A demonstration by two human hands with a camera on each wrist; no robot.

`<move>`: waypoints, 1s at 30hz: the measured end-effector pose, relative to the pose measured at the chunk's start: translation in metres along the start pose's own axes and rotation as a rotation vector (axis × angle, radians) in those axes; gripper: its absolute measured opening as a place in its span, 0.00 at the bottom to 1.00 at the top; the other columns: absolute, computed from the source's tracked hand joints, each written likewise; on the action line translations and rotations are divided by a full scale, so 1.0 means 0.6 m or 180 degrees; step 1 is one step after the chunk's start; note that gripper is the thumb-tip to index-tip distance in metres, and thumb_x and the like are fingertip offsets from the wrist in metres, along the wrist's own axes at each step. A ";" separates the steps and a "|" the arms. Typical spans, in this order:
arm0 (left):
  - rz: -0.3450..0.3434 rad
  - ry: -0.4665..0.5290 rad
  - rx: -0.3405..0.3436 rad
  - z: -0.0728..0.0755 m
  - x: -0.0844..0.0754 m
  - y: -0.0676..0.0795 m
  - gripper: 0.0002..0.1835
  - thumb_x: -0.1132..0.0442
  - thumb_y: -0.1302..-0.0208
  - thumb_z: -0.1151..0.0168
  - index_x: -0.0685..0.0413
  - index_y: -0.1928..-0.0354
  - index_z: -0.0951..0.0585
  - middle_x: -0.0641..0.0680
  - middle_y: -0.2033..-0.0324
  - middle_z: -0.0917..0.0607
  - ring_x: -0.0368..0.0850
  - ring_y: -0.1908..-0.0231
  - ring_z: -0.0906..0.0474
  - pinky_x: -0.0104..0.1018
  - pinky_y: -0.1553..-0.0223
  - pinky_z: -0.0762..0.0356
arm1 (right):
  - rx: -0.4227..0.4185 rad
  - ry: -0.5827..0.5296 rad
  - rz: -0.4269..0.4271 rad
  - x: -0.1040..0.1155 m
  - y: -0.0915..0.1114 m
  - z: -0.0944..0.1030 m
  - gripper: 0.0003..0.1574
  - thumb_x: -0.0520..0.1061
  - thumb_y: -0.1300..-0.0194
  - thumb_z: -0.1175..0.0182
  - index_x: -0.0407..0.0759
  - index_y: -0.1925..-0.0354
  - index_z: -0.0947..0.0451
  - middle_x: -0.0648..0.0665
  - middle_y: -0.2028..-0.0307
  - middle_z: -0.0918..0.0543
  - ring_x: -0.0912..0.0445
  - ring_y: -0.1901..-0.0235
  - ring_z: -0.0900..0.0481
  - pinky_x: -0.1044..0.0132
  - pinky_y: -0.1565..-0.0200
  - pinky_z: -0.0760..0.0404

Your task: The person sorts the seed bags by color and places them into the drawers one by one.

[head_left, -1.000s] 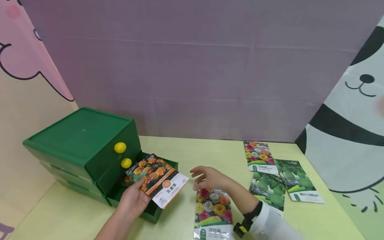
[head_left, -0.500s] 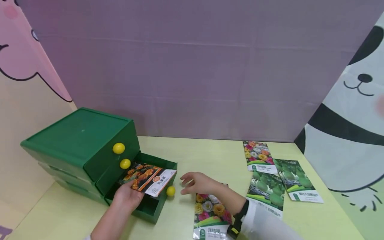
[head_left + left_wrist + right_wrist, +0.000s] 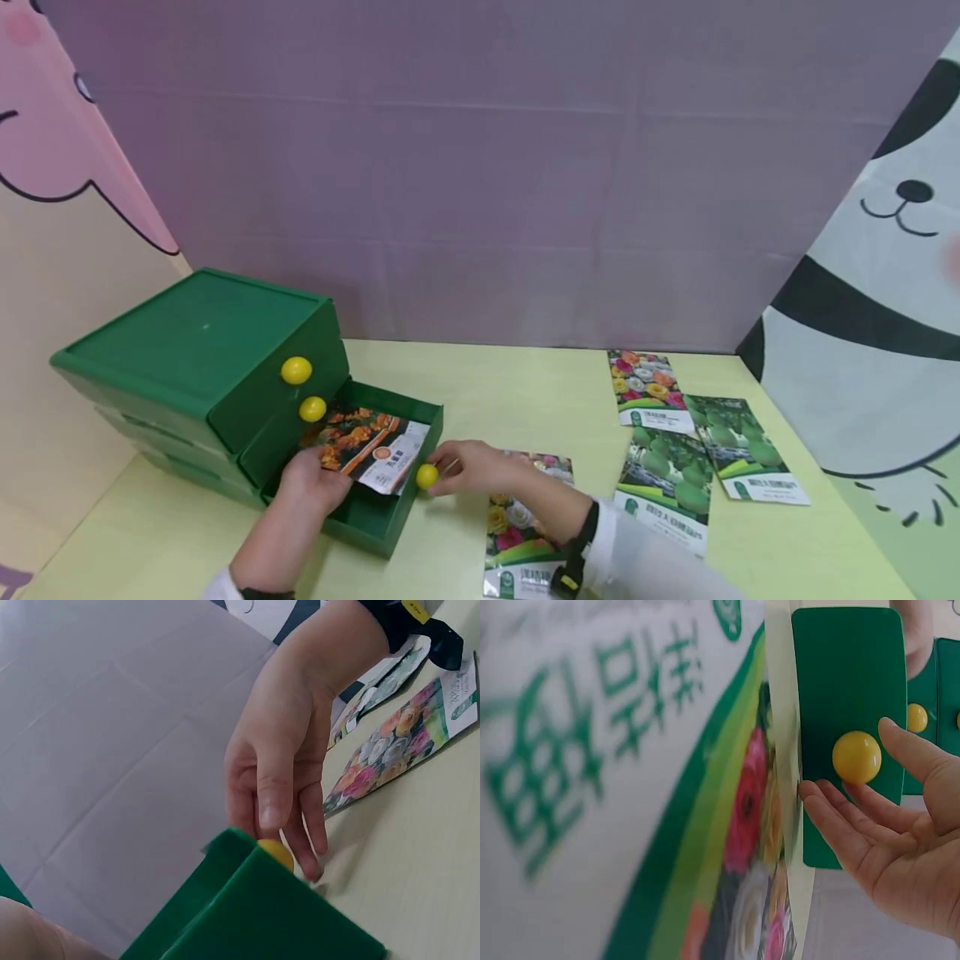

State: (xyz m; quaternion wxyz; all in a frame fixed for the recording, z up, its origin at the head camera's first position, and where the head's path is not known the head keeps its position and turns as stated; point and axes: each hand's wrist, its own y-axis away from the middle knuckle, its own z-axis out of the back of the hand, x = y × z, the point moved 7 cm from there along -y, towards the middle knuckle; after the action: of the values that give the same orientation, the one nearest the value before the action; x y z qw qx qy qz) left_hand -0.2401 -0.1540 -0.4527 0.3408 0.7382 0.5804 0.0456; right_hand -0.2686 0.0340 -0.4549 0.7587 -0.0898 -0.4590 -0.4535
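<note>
A green drawer (image 3: 363,533) stands pulled out, with a yellow knob (image 3: 427,476) on its front. In it lies a seed packet (image 3: 375,450) with orange flowers, slightly tilted. My left hand (image 3: 313,482) holds the packet's near edge; its fingers are partly hidden beneath it. My right hand (image 3: 476,467) is at the drawer's knob, thumb and fingers on either side. In the right wrist view, a gap shows between the thumb (image 3: 911,746) and the knob, while a finger reaches its underside.
The green drawer cabinet (image 3: 195,342) has two more yellow knobs (image 3: 296,371) on closed drawers. A flower seed packet (image 3: 517,533) lies under my right forearm. Further right lie another flower packet (image 3: 648,387) and two green packets (image 3: 746,450). A grey-purple cloth wall (image 3: 487,167) rises behind.
The orange-flower packet has come down into the drawer with my left hand. My right hand has moved left and down to the knob, which was hidden behind the packet at first.
</note>
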 end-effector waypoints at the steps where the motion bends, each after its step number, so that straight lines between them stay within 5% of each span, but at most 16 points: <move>1: -0.0030 -0.0077 -0.0022 -0.002 0.000 0.002 0.29 0.55 0.22 0.81 0.39 0.24 0.71 0.41 0.23 0.62 0.37 0.25 0.61 0.32 0.26 0.51 | -0.0020 0.0028 0.0012 0.001 -0.001 -0.001 0.25 0.48 0.43 0.30 0.43 0.48 0.23 0.47 0.56 0.16 0.55 0.55 0.18 0.67 0.53 0.18; 8: -0.0441 -0.0794 -0.0158 -0.012 -0.006 0.037 0.34 0.59 0.23 0.69 0.45 0.24 0.72 0.47 0.23 0.67 0.41 0.24 0.66 0.33 0.25 0.55 | -0.0136 0.0153 0.0021 0.007 -0.003 -0.007 0.23 0.47 0.44 0.29 0.43 0.51 0.22 0.48 0.58 0.16 0.56 0.57 0.18 0.68 0.54 0.19; 16: -0.0580 -0.1370 -0.0069 -0.023 -0.003 0.076 0.44 0.60 0.24 0.65 0.51 0.36 0.91 0.50 0.35 0.94 0.48 0.36 0.98 0.44 0.29 0.86 | -0.0154 0.0105 -0.0011 0.008 -0.002 -0.006 0.23 0.46 0.46 0.27 0.45 0.52 0.22 0.48 0.58 0.17 0.56 0.58 0.18 0.66 0.55 0.18; 22: -0.0308 -0.2137 0.0483 -0.055 0.037 0.104 0.42 0.61 0.25 0.63 0.57 0.29 0.82 0.57 0.29 0.85 0.60 0.31 0.90 0.60 0.30 0.83 | -0.0123 0.0076 -0.0074 0.008 -0.001 -0.009 0.24 0.44 0.49 0.26 0.46 0.54 0.23 0.49 0.58 0.17 0.57 0.59 0.18 0.64 0.53 0.18; 26: -0.0128 -0.2823 0.1162 -0.097 0.060 0.142 0.39 0.60 0.25 0.57 0.50 0.23 0.67 0.58 0.25 0.72 0.64 0.27 0.79 0.68 0.31 0.75 | -0.0174 0.0132 -0.0097 0.007 0.000 -0.008 0.23 0.45 0.48 0.26 0.47 0.55 0.23 0.50 0.59 0.17 0.58 0.60 0.18 0.64 0.54 0.18; 30: -0.0484 -0.3783 0.1630 -0.143 0.041 0.184 0.34 0.51 0.24 0.57 0.37 0.23 0.58 0.51 0.23 0.64 0.59 0.25 0.72 0.67 0.29 0.69 | -0.0213 0.0129 -0.0072 0.010 -0.001 -0.006 0.22 0.46 0.48 0.27 0.47 0.56 0.23 0.50 0.60 0.17 0.57 0.60 0.18 0.64 0.54 0.18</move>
State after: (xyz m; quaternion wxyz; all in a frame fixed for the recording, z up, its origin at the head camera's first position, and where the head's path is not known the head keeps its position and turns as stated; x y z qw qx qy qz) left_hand -0.1805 -0.1039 -0.3339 0.4193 0.6524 0.3361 -0.5345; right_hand -0.2661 0.0280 -0.4528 0.7592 -0.1007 -0.4291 -0.4789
